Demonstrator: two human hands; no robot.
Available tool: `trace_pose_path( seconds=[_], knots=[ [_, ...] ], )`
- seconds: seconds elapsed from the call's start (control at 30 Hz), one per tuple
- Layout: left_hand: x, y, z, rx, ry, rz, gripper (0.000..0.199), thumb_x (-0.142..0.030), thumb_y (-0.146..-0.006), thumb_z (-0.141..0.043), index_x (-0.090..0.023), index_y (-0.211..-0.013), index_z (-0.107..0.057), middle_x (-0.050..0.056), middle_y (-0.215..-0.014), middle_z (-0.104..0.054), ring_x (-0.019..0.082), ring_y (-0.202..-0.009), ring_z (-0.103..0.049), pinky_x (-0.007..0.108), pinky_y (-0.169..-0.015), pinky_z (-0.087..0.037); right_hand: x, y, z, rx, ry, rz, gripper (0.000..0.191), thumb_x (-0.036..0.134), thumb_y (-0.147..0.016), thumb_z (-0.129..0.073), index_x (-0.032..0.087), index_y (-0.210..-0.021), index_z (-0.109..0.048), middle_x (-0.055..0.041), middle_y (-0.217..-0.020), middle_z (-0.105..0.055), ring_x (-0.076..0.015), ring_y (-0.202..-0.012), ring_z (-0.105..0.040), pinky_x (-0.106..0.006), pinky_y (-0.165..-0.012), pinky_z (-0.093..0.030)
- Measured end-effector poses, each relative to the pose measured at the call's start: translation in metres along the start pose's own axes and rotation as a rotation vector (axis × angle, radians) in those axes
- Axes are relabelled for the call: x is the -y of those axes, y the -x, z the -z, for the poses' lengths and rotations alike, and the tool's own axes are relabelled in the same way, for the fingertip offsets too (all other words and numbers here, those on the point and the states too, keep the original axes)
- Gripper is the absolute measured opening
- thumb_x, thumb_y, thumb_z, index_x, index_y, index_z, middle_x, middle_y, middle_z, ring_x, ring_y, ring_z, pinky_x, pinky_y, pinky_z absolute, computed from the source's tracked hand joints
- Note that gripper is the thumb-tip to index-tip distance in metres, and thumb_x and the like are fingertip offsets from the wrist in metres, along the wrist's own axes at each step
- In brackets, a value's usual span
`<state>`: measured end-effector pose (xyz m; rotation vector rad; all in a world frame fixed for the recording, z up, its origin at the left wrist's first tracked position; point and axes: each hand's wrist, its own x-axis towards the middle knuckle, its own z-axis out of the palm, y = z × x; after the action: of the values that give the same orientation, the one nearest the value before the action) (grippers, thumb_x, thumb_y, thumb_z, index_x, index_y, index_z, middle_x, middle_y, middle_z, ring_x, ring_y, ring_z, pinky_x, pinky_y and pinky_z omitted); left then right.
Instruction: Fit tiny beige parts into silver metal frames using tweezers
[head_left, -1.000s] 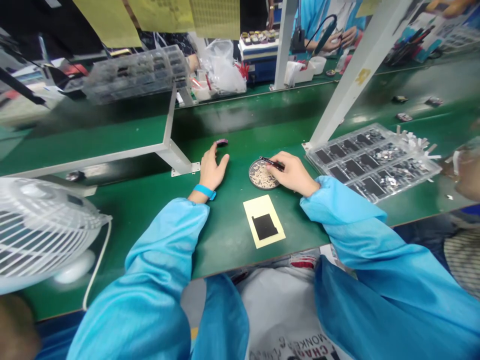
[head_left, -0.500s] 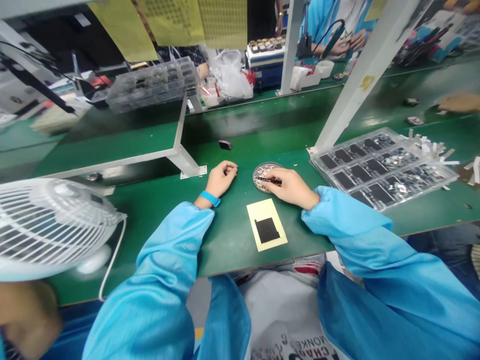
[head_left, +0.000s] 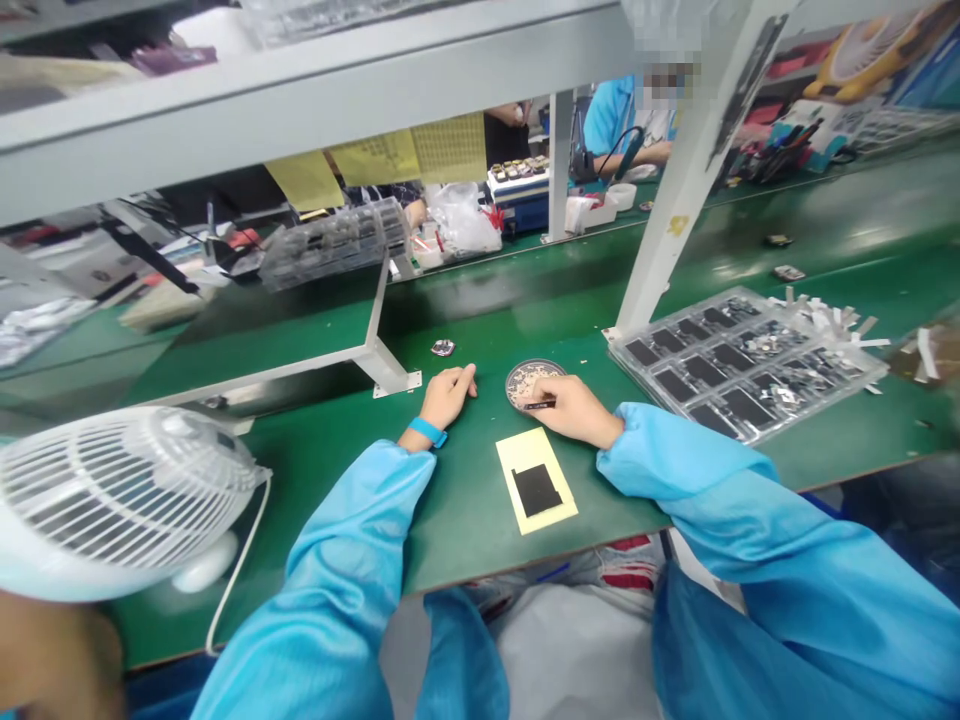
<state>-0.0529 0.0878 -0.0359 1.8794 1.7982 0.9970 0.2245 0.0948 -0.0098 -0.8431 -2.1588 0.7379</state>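
Note:
My right hand point(head_left: 574, 408) is closed on dark tweezers point(head_left: 538, 405), whose tip is over the near edge of a round clear dish point(head_left: 510, 385). Many tiny pale pieces point(head_left: 534, 378) lie in that dish. To its left, my left hand point(head_left: 448, 397) rests on the green bench with fingers loosely bent and nothing visible in them. Closer to me lies a yellow sheet point(head_left: 517, 455) carrying a black rectangular piece point(head_left: 538, 490). Beyond my left hand sits a small device with a patterned face point(head_left: 442, 347).
A clear compartment tray point(head_left: 739, 365) with black panels and small parts stands at right, beside a white post point(head_left: 660, 220). A white fan point(head_left: 127, 500) occupies the left. A raised green shelf point(head_left: 300, 340) stands behind it. Another person's blue sleeve point(head_left: 607, 115) shows across the bench.
The view has tilted up, so bench items appear lower. My right hand has drawn the tweezers toward the dish's near edge. The small device beyond my left hand looks different and sits nearer the shelf leg.

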Motion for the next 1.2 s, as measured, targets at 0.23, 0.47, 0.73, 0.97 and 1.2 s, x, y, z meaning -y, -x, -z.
trace_pose_path(
  seconds=[0.23, 0.47, 0.73, 0.97, 1.2],
  knots=[
    [-0.001, 0.000, 0.000, 0.011, -0.024, 0.006, 0.033, -0.046, -0.096, -0.056, -0.021, -0.099, -0.077, 0.004, -0.086, -0.076, 0.020, -0.080, -0.068, 0.031, -0.076, -0.051, 0.009, 0.003, 0.001, -0.048, -0.063, 0.066, 0.041, 0.037, -0.091, -0.067, 0.020, -0.054, -0.060, 0.0007, -0.056, -0.059, -0.0146, -0.058, -0.054, -0.028, -0.060, -0.041],
    [-0.001, 0.000, -0.001, 0.003, -0.061, -0.009, 0.032, -0.044, -0.095, -0.056, -0.022, -0.095, -0.079, 0.005, -0.093, -0.077, 0.021, -0.081, -0.067, 0.032, -0.076, -0.050, 0.009, 0.003, -0.002, -0.084, -0.166, 0.087, 0.024, 0.036, -0.086, -0.074, 0.019, -0.070, -0.066, 0.0001, -0.068, -0.069, -0.0147, -0.064, -0.060, -0.027, -0.062, -0.045],
    [0.000, 0.000, -0.001, 0.004, -0.074, -0.029, 0.030, -0.043, -0.095, -0.057, -0.022, -0.094, -0.079, 0.004, -0.093, -0.077, 0.020, -0.080, -0.066, 0.032, -0.075, -0.050, 0.007, 0.005, -0.007, -0.082, -0.174, 0.106, 0.040, 0.047, -0.081, -0.081, 0.020, -0.063, -0.058, 0.0032, -0.058, -0.058, -0.0119, -0.056, -0.047, -0.027, -0.054, -0.036],
    [0.003, -0.001, -0.002, 0.005, -0.087, -0.041, 0.030, -0.043, -0.095, -0.058, -0.023, -0.094, -0.080, 0.005, -0.093, -0.077, 0.021, -0.082, -0.066, 0.032, -0.077, -0.050, 0.011, 0.004, -0.005, -0.073, -0.242, 0.112, 0.033, 0.046, -0.079, -0.084, 0.020, -0.071, -0.066, 0.0007, -0.067, -0.067, -0.0134, -0.061, -0.057, -0.027, -0.058, -0.044],
    [0.004, -0.001, -0.002, 0.005, -0.093, -0.046, 0.031, -0.044, -0.096, -0.057, -0.023, -0.096, -0.080, 0.004, -0.093, -0.077, 0.020, -0.081, -0.065, 0.031, -0.075, -0.051, 0.012, 0.003, -0.006, -0.106, -0.292, 0.109, 0.029, 0.044, -0.079, -0.085, 0.019, -0.076, -0.070, -0.0008, -0.072, -0.071, -0.0135, -0.065, -0.060, -0.026, -0.062, -0.047]
  ],
)
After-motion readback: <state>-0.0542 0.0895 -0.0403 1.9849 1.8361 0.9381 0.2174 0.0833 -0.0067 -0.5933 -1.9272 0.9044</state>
